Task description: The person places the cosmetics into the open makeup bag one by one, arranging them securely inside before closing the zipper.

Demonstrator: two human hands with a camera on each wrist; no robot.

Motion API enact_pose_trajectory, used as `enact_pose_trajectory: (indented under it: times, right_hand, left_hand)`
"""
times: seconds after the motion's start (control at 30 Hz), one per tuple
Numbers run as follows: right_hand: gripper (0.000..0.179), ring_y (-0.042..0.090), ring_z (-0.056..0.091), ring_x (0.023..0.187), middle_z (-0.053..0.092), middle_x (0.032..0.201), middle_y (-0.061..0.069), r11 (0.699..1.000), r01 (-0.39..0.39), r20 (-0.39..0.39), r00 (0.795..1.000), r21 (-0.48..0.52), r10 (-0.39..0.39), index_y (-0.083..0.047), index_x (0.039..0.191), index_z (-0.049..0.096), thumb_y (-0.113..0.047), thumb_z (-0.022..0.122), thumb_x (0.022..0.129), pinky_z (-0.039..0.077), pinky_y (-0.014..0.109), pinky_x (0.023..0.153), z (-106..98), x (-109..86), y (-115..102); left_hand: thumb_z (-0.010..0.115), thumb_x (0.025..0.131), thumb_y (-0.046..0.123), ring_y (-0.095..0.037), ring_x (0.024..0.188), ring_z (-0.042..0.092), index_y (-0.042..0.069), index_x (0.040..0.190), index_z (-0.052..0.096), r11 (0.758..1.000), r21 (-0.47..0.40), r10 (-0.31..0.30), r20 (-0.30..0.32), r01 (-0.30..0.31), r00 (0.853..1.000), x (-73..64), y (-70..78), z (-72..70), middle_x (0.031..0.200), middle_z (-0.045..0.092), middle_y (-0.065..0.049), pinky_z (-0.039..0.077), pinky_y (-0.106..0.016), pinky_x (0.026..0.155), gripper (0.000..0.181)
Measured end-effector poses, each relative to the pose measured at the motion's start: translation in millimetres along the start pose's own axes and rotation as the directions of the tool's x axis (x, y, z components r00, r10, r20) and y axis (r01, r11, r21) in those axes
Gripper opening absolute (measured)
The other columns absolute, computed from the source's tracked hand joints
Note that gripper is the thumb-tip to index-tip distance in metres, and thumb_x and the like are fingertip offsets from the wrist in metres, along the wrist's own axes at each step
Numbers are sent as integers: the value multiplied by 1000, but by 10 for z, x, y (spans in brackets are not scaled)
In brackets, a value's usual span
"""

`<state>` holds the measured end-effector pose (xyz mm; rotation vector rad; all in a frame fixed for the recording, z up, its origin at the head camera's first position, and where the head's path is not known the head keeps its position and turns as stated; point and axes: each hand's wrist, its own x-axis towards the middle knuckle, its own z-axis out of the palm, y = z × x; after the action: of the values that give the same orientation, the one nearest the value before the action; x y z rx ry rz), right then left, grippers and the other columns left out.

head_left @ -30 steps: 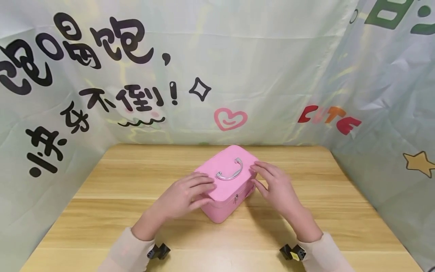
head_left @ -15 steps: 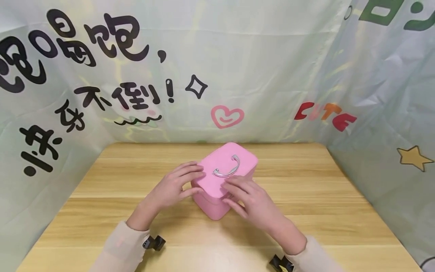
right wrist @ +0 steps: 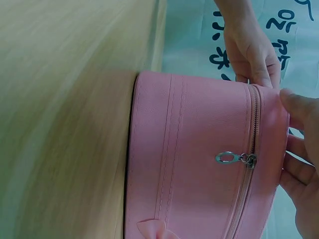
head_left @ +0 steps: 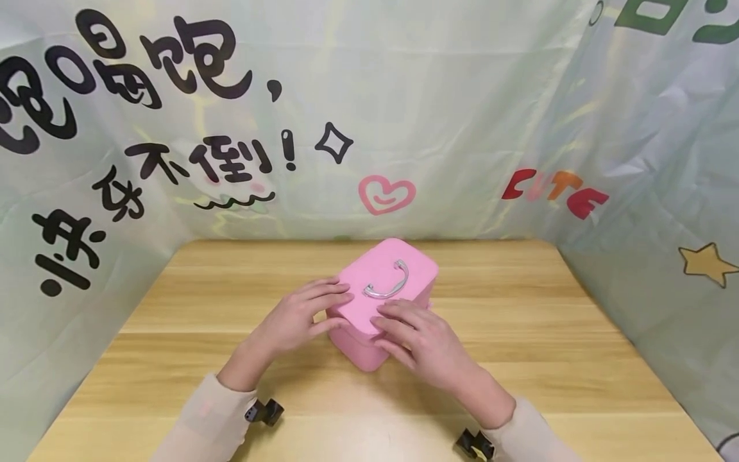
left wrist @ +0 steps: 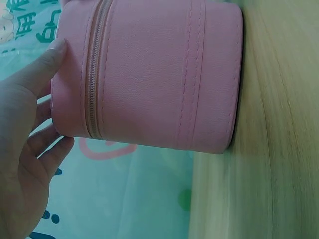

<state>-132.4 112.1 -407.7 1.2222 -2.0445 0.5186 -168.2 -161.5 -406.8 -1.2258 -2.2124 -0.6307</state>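
Note:
A pink cosmetic case (head_left: 368, 266) stands on the table, its lid down and a silver handle (head_left: 389, 287) on top. My left hand (head_left: 300, 317) grips the lid's left corner, thumb on the side below the edge, fingers on top. On the near right edge, my right hand (head_left: 430, 346) holds the lid the same way, thumb low and fingertips on the top. A zipper (left wrist: 93, 69) runs round the case under the lid. Its metal pull (right wrist: 228, 158) hangs close to the right hand. Part of a pink bow (right wrist: 153, 229) shows on the case's side.
The wooden table (head_left: 537, 346) extends to both sides of the case. A printed cloth (head_left: 450, 115) with lettering, a heart and a star encloses the back and sides. Small black devices (head_left: 264, 412) sit at the wrists.
My right hand has moved left and toward me, from the case's right corner to the near right edge of the lid. My left hand stays at its corner.

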Motion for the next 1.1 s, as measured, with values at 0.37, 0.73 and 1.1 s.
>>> enact_pose_trajectory:
  times: [0.37,0.73,1.1]
  right_hand:
    - [37,24,65,105,69,109,5,998,-18,-101,995,59,24,-9,102,74,-44,65,92,53,37,93,28,-36,46]
    - [31,25,65,102,70,106,5,993,42,-135,990,112,-26,-10,93,72,-40,71,88,52,41,94,21,-75,147]
    - [26,29,64,108,69,114,7,964,45,-23,999,264,-41,-10,100,73,-31,76,86,48,32,101,-143,-160,431]
  left_hand:
    - [56,98,45,-29,116,59,9,116,72,995,58,81,-25,-80,996,35,77,9,120,68,-6,46,-39,102,44]
    - [69,92,36,-28,114,60,9,113,74,990,42,140,-41,-138,989,42,134,28,116,69,-8,47,-37,102,34]
    - [71,91,30,-29,114,60,9,113,73,983,23,181,-37,-180,983,87,230,94,113,64,-9,46,-39,103,31]
